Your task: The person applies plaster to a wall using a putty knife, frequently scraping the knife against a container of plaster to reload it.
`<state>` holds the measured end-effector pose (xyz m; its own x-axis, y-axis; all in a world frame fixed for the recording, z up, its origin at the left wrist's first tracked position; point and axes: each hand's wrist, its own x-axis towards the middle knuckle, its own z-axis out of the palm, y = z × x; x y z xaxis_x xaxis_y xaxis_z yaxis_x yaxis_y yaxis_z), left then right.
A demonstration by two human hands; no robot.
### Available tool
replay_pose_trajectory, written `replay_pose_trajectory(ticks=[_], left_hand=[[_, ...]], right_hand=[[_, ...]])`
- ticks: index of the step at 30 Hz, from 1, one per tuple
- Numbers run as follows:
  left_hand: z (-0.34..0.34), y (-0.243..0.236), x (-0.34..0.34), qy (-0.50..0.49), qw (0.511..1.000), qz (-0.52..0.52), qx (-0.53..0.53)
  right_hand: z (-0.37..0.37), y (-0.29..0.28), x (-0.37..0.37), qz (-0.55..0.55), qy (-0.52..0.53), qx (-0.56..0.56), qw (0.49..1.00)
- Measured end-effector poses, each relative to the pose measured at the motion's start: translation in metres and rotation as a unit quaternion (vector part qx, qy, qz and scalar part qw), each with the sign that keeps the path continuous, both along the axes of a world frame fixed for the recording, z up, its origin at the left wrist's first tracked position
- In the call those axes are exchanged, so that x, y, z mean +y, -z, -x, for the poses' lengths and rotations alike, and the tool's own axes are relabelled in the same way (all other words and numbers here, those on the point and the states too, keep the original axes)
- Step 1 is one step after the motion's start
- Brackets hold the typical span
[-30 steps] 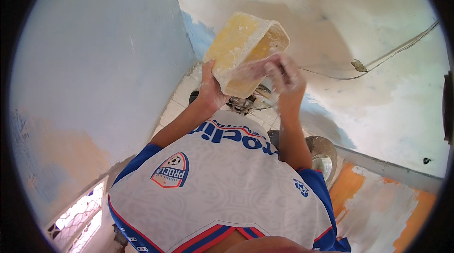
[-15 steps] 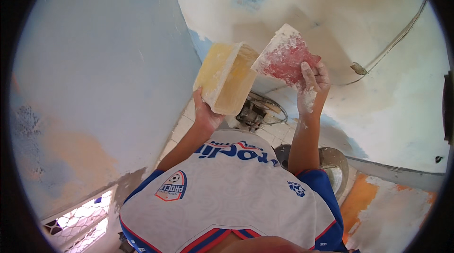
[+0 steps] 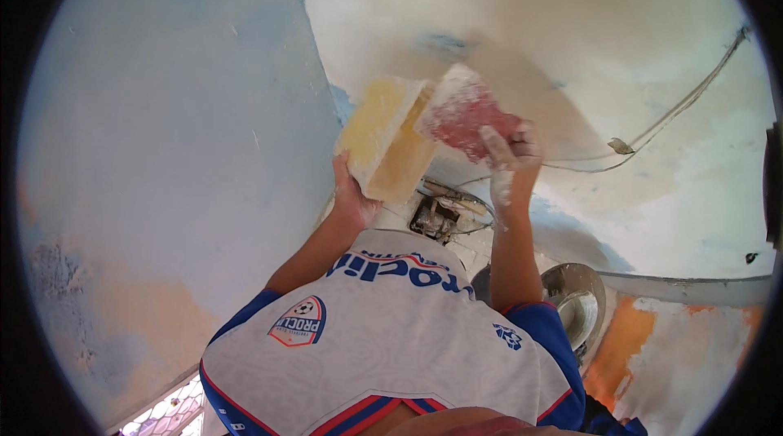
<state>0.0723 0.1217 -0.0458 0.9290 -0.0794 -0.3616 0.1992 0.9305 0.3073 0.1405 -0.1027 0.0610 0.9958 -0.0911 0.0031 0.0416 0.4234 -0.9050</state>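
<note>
My left hand (image 3: 356,198) is closed round the lower end of a yellowish rectangular plastic tub (image 3: 369,130), tilted so its opening faces right. White smears coat the tub's rim. In my right hand (image 3: 514,157) is a red, roughly triangular plastic scraper (image 3: 466,122), pinched between thumb and fingers. White paste crusts its upper part and whitens my thumb and wrist. The scraper's left edge overlaps the tub's opening in this view; whether they touch I cannot tell. How much the tub holds is hidden.
A bluish wall (image 3: 179,110) rises on the left, a patchy white wall (image 3: 522,12) ahead. A cable (image 3: 693,101) runs along the latter. Below my hands, a dark machine-like object (image 3: 436,216) sits on the tiled floor. A round metal basin (image 3: 577,309) stands beside my right elbow.
My right hand has brought the scraper left and slightly down, from beside the tub to over its opening's edge. My left hand and the tub have hardly moved.
</note>
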Motion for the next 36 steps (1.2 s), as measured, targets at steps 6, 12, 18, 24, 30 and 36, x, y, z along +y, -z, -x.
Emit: replay_pose_trajectory(ticks=[6, 12, 18, 24, 30, 36], left_hand=[[-0.032, -0.013, -0.014, -0.003, 0.998, -0.043, 0.042], [-0.046, -0.013, -0.019, 0.024, 0.995, -0.056, 0.075], [-0.051, 0.0, -0.032, 0.051, 0.995, -0.054, 0.071], [-0.04, 0.013, -0.041, 0.012, 0.992, -0.067, 0.104], [-0.018, 0.029, -0.032, 0.042, 0.994, -0.035, 0.097], [-0.005, 0.042, -0.03, 0.022, 0.992, -0.045, 0.119]], right_hand=[[-0.012, 0.045, -0.024, 0.215, -0.036, -0.216, 0.952], [-0.022, 0.069, -0.041, 0.505, -0.027, -0.459, 0.73], [-0.004, 0.091, -0.095, 0.529, -0.014, -0.428, 0.733], [0.021, 0.093, -0.114, 0.401, 0.132, -0.349, 0.837], [-0.017, 0.105, -0.103, 0.446, 0.204, -0.137, 0.861], [-0.096, 0.117, -0.089, 0.403, 0.173, -0.157, 0.885]])
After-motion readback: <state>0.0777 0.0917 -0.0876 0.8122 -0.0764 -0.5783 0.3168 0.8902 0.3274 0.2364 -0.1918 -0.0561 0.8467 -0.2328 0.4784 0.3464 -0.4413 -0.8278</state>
